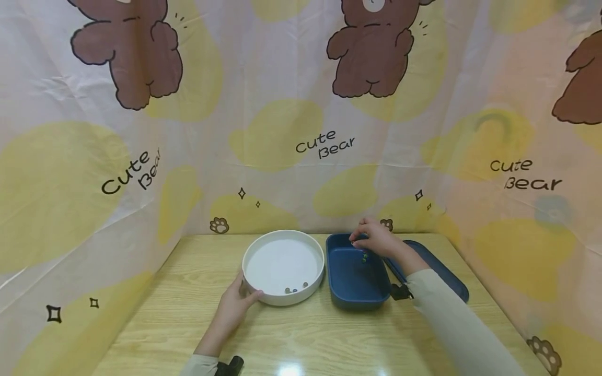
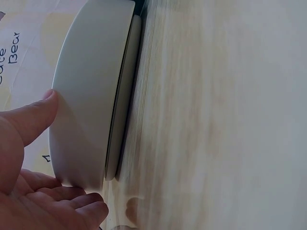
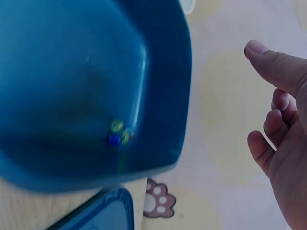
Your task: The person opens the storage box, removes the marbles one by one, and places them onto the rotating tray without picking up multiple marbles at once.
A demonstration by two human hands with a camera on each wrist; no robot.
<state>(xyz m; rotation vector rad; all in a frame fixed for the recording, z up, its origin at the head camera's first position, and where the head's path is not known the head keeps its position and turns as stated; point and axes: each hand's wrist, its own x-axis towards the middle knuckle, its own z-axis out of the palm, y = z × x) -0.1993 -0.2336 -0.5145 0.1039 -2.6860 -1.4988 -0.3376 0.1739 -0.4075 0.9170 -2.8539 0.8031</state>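
Pinching, with the right hand [image 1: 376, 241], what looks like a dark marble [image 3: 245, 51]; bringing thumb and fingertip together and curling the other fingers loosely. Showing only a sliver at the thumb tip, so leaving some doubt. Hanging with this grip over the far end of the blue box [image 1: 350, 279], near the far edge of the table [image 1: 263, 339]. Holding the white dish [image 1: 282, 263] with the left hand [image 1: 233, 303], setting the thumb at the rim and laying the fingers against the outer wall, on the side facing the table's left edge.

Handling one smooth ball at a time, apparently, and so probably needing a pinch centred on its widest part, firm without squeezing it out sideways. Gaining most, likely, from releasing low and well inside the walls, to limit bouncing. Calling also for a still left hand, avoiding any tilt of the dish.

Seeing yellow-green marbles [image 3: 116, 125] and a blue marble [image 3: 114, 139] clustering on the box's floor, toward a far corner. Counting three small marbles [image 1: 305, 284] in the dish, lying by its near rim. Standing side by side near the table's far edge, dish left and box right. Passing outward to a blue lid [image 1: 439, 266], lying beside the box toward the table's far right corner, then to the bear-print backdrop [image 1: 273, 130], hanging behind the far edge.
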